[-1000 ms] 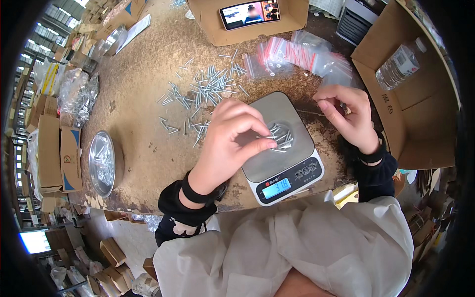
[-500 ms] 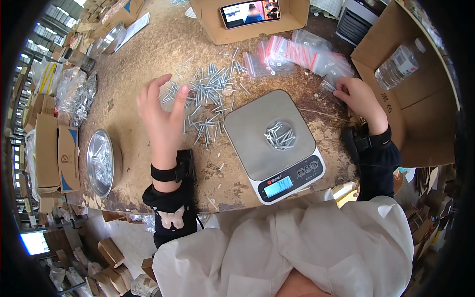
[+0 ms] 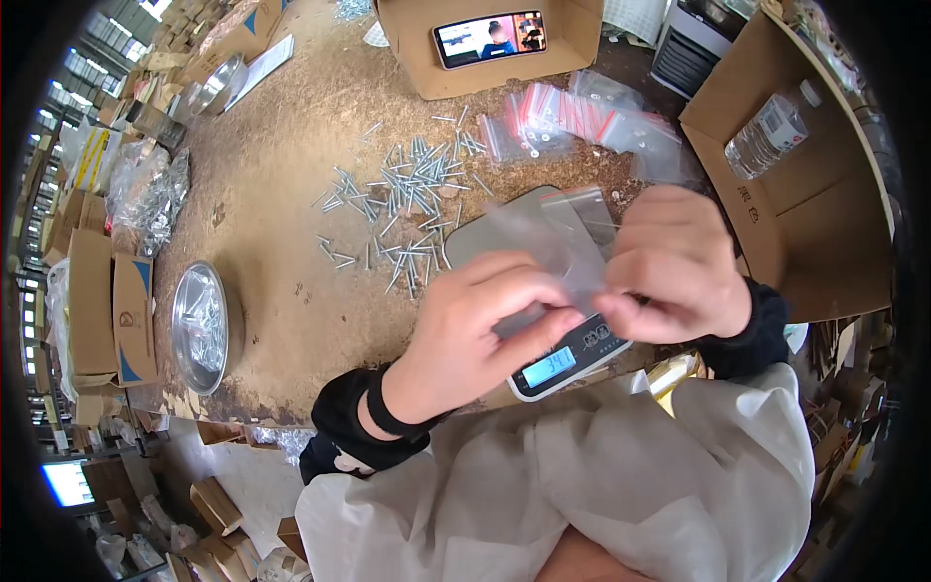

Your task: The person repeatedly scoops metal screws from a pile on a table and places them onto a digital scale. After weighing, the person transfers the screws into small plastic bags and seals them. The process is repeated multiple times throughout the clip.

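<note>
Over the digital scale (image 3: 472, 242) I hold a clear zip bag (image 3: 570, 254) between both hands. My left hand (image 3: 490, 320) pinches its near edge with thumb and fingers. My right hand (image 3: 674, 267), a little blurred, is closed on the bag's other side. The red-striped end of the bag points away from me. Hands and bag hide the small dish of screws on the scale's plate; the lit display shows at the near edge. Loose silver screws (image 3: 415, 184) lie scattered beyond my left hand. More zip bags (image 3: 621, 126) are spread out past the scale.
A steel bowl (image 3: 233, 335) with a plastic bag inside stands at the left table edge. At the far side, a phone (image 3: 490, 39) leans in a cardboard box (image 3: 412, 58). To the right, a larger open box (image 3: 824, 223) holds a plastic bottle (image 3: 766, 138).
My right hand has come back from the bag pile to the scale with a zip bag. From above the screws, my left hand has moved right and taken hold of that bag.
</note>
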Tool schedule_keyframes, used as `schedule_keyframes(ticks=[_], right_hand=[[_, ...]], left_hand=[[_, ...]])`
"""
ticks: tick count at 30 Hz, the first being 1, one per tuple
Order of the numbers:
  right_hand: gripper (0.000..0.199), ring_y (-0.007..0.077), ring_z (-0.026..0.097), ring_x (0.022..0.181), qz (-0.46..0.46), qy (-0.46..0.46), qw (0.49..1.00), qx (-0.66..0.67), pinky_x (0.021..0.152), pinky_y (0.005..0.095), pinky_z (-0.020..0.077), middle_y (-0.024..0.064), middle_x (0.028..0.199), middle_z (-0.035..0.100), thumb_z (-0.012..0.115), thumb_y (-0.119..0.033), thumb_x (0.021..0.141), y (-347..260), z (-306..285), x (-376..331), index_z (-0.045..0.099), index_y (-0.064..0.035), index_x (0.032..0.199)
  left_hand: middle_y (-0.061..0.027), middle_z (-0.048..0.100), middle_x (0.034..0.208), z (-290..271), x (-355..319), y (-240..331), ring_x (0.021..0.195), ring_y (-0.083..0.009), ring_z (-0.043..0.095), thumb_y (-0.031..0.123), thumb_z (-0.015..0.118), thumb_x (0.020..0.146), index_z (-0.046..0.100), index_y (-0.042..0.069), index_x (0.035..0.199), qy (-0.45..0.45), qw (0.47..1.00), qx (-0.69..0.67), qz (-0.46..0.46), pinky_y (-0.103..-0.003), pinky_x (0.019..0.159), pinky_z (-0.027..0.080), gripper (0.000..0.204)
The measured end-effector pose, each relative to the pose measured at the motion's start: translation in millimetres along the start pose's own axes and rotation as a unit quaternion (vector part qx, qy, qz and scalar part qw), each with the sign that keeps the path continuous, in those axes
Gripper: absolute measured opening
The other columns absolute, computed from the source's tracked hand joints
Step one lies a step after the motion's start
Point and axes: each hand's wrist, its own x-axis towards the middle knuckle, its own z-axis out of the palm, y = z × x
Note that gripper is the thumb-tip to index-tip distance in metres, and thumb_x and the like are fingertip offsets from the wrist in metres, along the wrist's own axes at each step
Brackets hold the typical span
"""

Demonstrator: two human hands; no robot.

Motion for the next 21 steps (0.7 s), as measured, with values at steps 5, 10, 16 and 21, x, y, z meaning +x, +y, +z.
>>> schedule_keyframes(ticks=[5,10,16,21], right_hand=[[0.017,0.0229,0.054,0.052,-0.03,0.047,0.997,0.054,0.047,0.0343,0.0386,0.0034,0.066,0.056,0.075,-0.014,0.079,10.2,26.6,-12.2,0.06,-0.0078,0.073],[0.018,0.0241,0.058,0.056,-0.069,0.078,0.989,0.105,0.049,0.0334,0.0427,0.0072,0.074,0.062,0.074,-0.018,0.084,9.2,32.7,-13.3,0.061,-0.0062,0.078],[0.02,0.0273,0.064,0.064,-0.018,0.074,0.975,0.207,0.054,0.0354,0.0488,0.0132,0.088,0.069,0.066,-0.02,0.092,11.9,35.4,-14.6,0.058,-0.0054,0.081],[0.018,0.0305,0.07,0.075,0.057,0.041,0.974,0.215,0.067,0.0366,0.0562,0.0196,0.094,0.072,0.056,-0.019,0.1,17.5,25.8,-14.9,0.052,-0.0052,0.089]], left_hand=[[-0.0064,0.064,0.102,-23.1,-0.6,-14.0,0.083,-0.0187,0.06,0.02,0.088,0.069,0.064,0.007,0.111,0.028,0.999,-0.006,-0.018,-0.031,0.068,0.047,0.05],[-0.0104,0.057,0.125,-9.4,-7.8,-12.2,0.107,-0.0257,0.058,0.027,0.093,0.061,0.05,0.007,0.134,0.035,0.999,-0.001,-0.007,-0.037,0.084,0.049,0.087],[-0.0133,0.053,0.129,-14.2,-11.1,-19.9,0.114,-0.0266,0.053,0.027,0.092,0.063,0.038,0.008,0.141,0.066,0.997,-0.024,-0.015,-0.04,0.094,0.044,0.097],[-0.0026,0.065,0.078,-18.3,-15.0,-10.8,0.065,-0.0145,0.053,0.01,0.076,0.084,0.07,0.005,0.086,0.132,0.986,-0.05,-0.088,-0.03,0.076,0.041,0.008]])
